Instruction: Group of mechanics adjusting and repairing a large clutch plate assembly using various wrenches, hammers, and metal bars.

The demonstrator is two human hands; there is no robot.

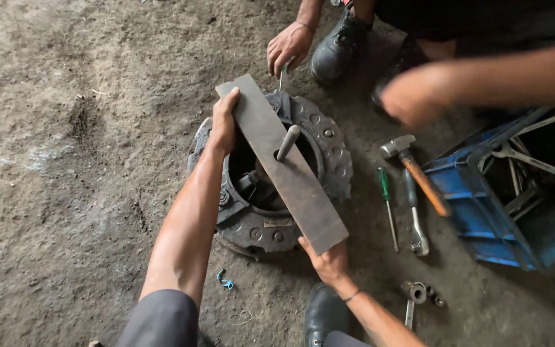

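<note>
While it lies across the clutch plate (271, 193) on the dirt floor (65, 193), the steel bar (282, 160) is held at both ends: right hand (327, 262) gripping the near end, left hand (223, 122) curled over the far edge. A bolt (288, 142) stands through its middle. Probably heavy, stiff, hard-edged; best taken at the ends. Right: hammer (412, 170), screwdriver (388, 207), blue toolbox (476, 193). Far: another person's hand (288, 46).

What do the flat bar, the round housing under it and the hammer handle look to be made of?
Flat bar: likely steel, dull grey-brown, unpainted, held at each end by the left hand and right hand. Round housing: probably cast metal, dark, grimy, with bolted rim. Hammer handle: looks like wood, orange-brown.
</note>
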